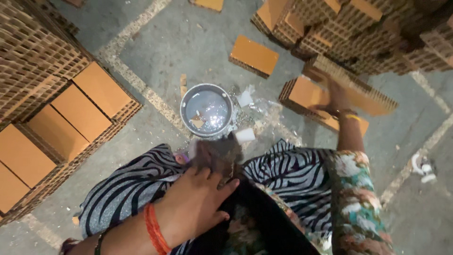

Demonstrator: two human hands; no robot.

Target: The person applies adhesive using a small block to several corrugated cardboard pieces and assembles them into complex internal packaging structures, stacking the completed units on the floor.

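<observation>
While the left hand (pixel 196 203) rests flat on dark cloth (pixel 255 212), the right hand's (pixel 336 97) grip clasps an orange block (pixel 351 89)

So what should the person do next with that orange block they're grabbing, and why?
Probably lift the orange block clear of the stack and bring it toward the lap. The right hand is stretched far out and already on it, while the left hand rests in the lap near the bowl of pale liquid. The block looks blurred, so the grip is hard to judge.
</observation>
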